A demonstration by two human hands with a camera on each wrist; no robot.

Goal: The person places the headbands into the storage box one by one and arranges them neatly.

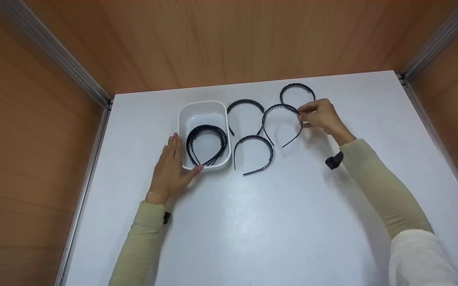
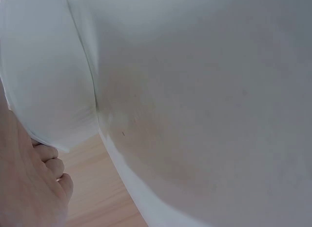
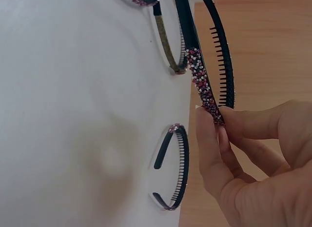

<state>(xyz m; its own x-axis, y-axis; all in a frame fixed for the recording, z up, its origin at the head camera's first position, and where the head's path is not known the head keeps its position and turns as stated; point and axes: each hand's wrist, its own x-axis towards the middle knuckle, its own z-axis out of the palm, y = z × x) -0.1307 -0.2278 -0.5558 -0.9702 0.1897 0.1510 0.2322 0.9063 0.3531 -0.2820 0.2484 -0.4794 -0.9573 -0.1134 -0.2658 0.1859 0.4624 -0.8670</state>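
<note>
My right hand pinches the side of a black toothed headband between thumb and fingertips. In the right wrist view, pink and silver glitter covers part of that band, which tilts up from the table. With fingers straight along its left wall and the thumb at the near corner, my left hand rests against a white plastic container. Several black headbands lie stacked inside, towards its near end. Only the container's outer wall shows in the left wrist view.
One headband lies right of the container, another nearer me, and a third at the back by the right hand. All sit on a white table. Wood-grain panels stand behind and at both sides.
</note>
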